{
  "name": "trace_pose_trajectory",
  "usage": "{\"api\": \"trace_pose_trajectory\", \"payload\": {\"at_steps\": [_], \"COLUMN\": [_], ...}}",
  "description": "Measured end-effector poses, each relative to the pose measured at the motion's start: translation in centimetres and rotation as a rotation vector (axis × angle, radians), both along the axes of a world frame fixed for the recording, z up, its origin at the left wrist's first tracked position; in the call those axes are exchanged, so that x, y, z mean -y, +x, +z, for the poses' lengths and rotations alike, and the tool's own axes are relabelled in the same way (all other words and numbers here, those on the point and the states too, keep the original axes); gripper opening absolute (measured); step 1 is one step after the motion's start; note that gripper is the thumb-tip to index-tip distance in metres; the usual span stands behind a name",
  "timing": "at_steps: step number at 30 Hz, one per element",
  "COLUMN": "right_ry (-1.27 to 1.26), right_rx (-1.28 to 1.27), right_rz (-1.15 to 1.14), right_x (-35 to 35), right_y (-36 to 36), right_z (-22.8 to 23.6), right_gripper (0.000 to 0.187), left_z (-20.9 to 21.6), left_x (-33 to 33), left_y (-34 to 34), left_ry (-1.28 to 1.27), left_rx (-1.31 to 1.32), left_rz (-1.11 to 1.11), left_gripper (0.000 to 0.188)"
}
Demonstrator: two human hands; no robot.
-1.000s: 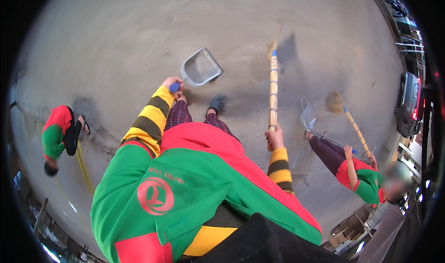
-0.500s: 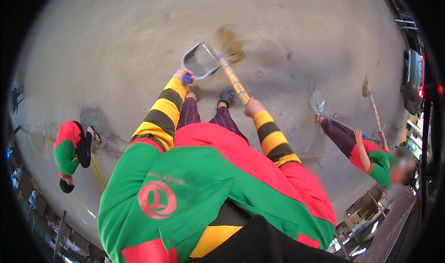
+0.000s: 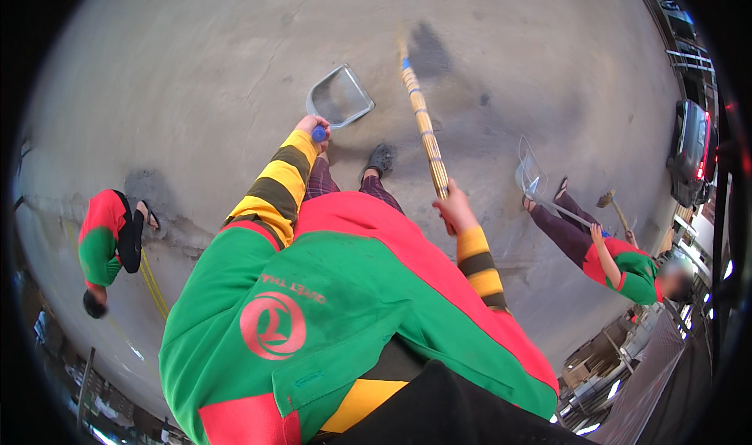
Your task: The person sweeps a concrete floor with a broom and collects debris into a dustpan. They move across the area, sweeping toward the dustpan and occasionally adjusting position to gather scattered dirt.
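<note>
My left hand [image 3: 314, 126] is closed round the blue-ended handle of a long-handled dustpan. The dustpan's grey, D-shaped pan [image 3: 341, 96] lies on the floor just beyond that hand, and most of its handle is hidden. In my right hand [image 3: 457, 207] is a broom [image 3: 424, 121] with a pale, banded handle, gripped near its lower end in the picture. The broom's bristles look thin and smeared, held to the right of the pan and apart from it. A dark shadow falls beside the bristles.
At the right a co-worker [image 3: 619, 266] holds a broom [image 3: 615, 206] and a dustpan [image 3: 530, 180]. Another person [image 3: 110, 241] stands bent at the left beside yellow floor lines [image 3: 153, 284]. A dark car [image 3: 692, 153] is at the far right. Concrete floor [image 3: 235, 77] spreads ahead.
My right hand has swung the broom rightward, and the bristles have moved from beside the pan to further off. The dustpan stays nearly in place. The co-worker's broom at the right has dropped lower in view.
</note>
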State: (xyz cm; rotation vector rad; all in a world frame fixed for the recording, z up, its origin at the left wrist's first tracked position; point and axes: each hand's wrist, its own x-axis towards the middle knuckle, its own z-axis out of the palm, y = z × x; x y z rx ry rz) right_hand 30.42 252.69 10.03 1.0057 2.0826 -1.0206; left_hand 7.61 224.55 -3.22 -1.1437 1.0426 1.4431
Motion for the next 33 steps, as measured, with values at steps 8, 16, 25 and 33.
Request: {"api": "trace_pose_trajectory", "payload": {"at_steps": [8, 16, 25, 33], "right_ry": [-0.246, -0.652, -0.754, -0.380], "right_rx": [0.065, 0.038, -0.154, -0.164], "right_rz": [-0.108, -0.311, -0.720, -0.769], "right_x": [6.7, 8.7, 5.2, 4.1], "right_y": [-6.1, 1.3, -1.5, -10.8], "right_z": [-7.8, -0.5, 3.7, -5.8], "right_gripper": [0.035, 0.024, 0.016, 0.026], "left_z": [-0.4, -1.8, -0.2, 1.1], "left_x": [4.6, 6.8, 13.3, 16.5], "left_y": [1.8, 2.1, 2.2, 1.8], "left_ry": [0.096, 0.023, 0.197, 0.040], "left_rx": [-0.048, -0.029, 0.075, 0.021], "left_rz": [0.003, 0.049, 0.069, 0.048], "left_gripper": [0.009, 0.007, 0.009, 0.008]}}
